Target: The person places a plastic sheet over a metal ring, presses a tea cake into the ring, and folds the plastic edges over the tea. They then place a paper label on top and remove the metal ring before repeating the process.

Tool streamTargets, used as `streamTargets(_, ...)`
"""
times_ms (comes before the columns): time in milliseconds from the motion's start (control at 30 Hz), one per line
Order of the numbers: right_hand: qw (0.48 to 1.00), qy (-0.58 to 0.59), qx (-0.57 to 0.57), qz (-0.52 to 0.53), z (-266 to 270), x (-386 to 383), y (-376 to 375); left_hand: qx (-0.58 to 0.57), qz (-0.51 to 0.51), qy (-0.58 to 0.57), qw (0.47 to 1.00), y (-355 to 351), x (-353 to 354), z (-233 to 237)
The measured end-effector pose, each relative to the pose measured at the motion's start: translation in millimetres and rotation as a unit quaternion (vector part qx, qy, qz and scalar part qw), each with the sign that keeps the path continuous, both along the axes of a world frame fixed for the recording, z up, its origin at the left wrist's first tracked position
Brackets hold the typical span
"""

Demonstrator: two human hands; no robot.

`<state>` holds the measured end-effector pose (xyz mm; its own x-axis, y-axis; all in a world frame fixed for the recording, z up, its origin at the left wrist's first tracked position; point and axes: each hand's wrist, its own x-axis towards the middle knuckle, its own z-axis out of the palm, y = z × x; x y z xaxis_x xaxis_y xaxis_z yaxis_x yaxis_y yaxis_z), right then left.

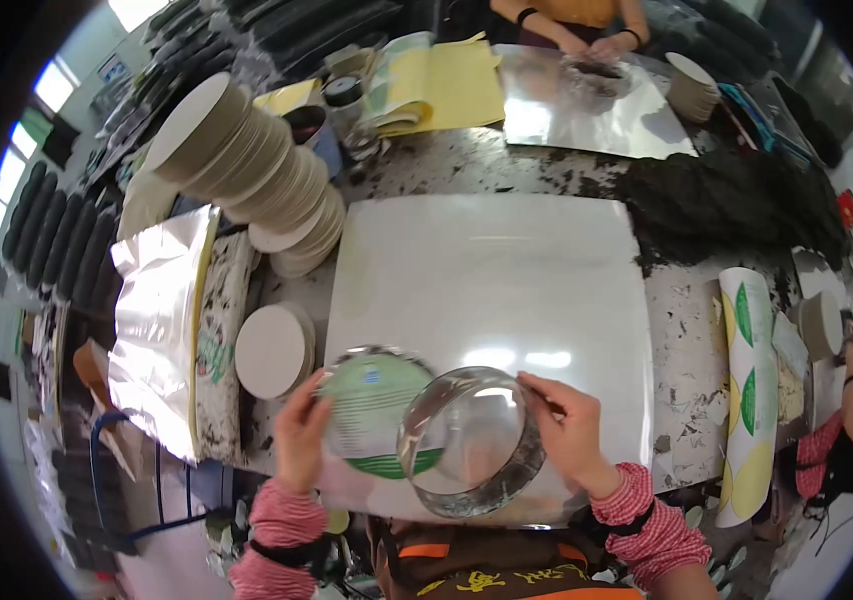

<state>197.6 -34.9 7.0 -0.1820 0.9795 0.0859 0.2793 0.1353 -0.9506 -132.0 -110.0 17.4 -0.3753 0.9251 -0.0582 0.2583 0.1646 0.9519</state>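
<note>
My left hand (302,432) pinches the left edge of a round green and white printed disc (372,405), which has a shiny strip along its top edge. In my right hand (569,425) is a metal ring (525,465), tilted and gripped at its upper right side between thumb and fingers. The ring overlaps the right part of the disc in this view. Both are over the near part of a smooth pale board (487,270).
Tall stacks of round card discs (247,150) lean at the left, beside a shorter stack (272,350) and silvery sheets (162,330). Dark fibrous material (737,205) lies right. A printed roll (747,400) stands near the right edge. Another person's hands (602,45) work opposite.
</note>
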Motion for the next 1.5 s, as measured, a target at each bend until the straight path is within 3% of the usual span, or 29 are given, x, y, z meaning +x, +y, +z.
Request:
streamTargets(33,0.999,0.006,-0.040,-0.005,-4,2,1,-0.019,0.029,-0.032,0.999,-30,-30,11)
streamTargets(67,0.999,0.022,-0.041,-0.010,-10,3,3,-0.127,0.047,0.036,0.990,-69,-64,33)
streamTargets(100,0.997,0.027,-0.066,-0.013,-16,8,3,-0.126,0.022,-0.024,0.992,-107,-89,44)
streamTargets(133,0.995,0.030,-0.089,-0.018,-21,14,2,-0.272,-0.061,0.092,0.956,-156,-125,59)
streamTargets(167,0.995,0.030,-0.094,-0.008,-24,18,0,-0.337,-0.278,0.162,0.885,-185,-138,76)
streamTargets(200,0.996,0.034,-0.085,-0.003,-26,21,-1,-0.435,-0.355,0.048,0.826,-220,-147,69)
streamTargets(233,0.997,0.041,-0.073,0.002,-27,19,-1,-0.549,-0.343,-0.018,0.762,-226,-125,69)
streamTargets(267,0.996,0.044,-0.072,0.008,-26,15,-1,-0.494,-0.394,0.023,0.775,-216,-108,62)
streamTargets(300,0.996,0.053,-0.067,-0.001,-22,11,-2,-0.429,-0.318,-0.020,0.845,-197,-94,50)
streamTargets(333,0.996,0.060,-0.064,-0.017,-21,10,-5,-0.301,-0.283,0.108,0.904,-171,-77,36)
streamTargets(367,0.996,0.059,-0.064,-0.026,-21,13,-9,-0.207,-0.273,0.154,0.927,-139,-62,29)
streamTargets(433,0.992,-0.023,0.022,0.120,-21,27,-13,-0.052,-0.334,0.311,0.888,-77,-43,22)
streamTargets(467,0.993,-0.031,0.025,0.109,-18,30,-18,-0.042,-0.343,0.307,0.887,-61,-40,15)
streamTargets(533,0.960,-0.155,0.141,0.183,-15,29,-38,-0.057,-0.382,0.321,0.865,-38,-38,0)
streamTargets(567,0.960,-0.179,0.130,0.172,-21,28,-47,-0.051,-0.397,0.299,0.866,-36,-43,-9)
streamTargets(700,0.975,-0.150,0.105,0.125,-28,12,-64,-0.035,-0.406,0.334,0.850,-35,-45,-11)
streamTargets(767,0.971,-0.158,0.128,0.123,-29,6,-64,0.075,-0.375,0.352,0.855,-31,-34,12)
streamTargets(800,0.971,-0.162,0.128,0.125,-28,4,-63,0.076,-0.374,0.348,0.856,-30,-37,21)
streamTargets(867,0.970,-0.168,0.118,0.133,-27,6,-59,0.040,-0.234,0.227,0.944,-32,-40,29)
streamTargets(900,0.968,-0.172,0.122,0.138,-28,8,-56,0.018,-0.333,0.287,0.898,-35,-48,8)
streamTargets(1000,0.971,-0.152,0.111,0.145,-27,17,-65,0.025,-0.417,0.273,0.866,-39,-52,-22)
streamTargets(1100,0.967,-0.134,0.134,0.168,-9,28,-84,0.024,-0.412,0.292,0.863,-39,-46,-21)
streamTargets(1167,0.960,-0.047,-0.016,0.277,-1,12,-97,0.036,-0.414,0.312,0.854,-33,-42,-14)
streamTargets(1200,0.921,-0.093,-0.079,0.369,14,-13,-97,0.021,-0.331,0.243,0.911,-24,-37,-7)
streamTargets(1233,0.860,-0.132,0.244,0.428,14,-34,-92,0.010,-0.245,0.171,0.954,-14,-34,1)
streamTargets(1267,0.886,-0.103,0.139,0.430,18,-52,-95,0.021,-0.252,0.177,0.951,-10,-35,14)
streamTargets(1367,0.909,-0.090,0.172,0.368,-27,-43,-70,0.076,-0.326,0.301,0.893,-35,-34,32)
streamTargets(1400,0.926,-0.120,0.175,0.311,-27,-36,-51,0.083,-0.371,0.346,0.858,-44,-31,25)
streamTargets(1500,0.962,-0.189,0.160,0.118,-25,-16,-17,0.124,-0.381,0.400,0.824,-35,-16,-14)
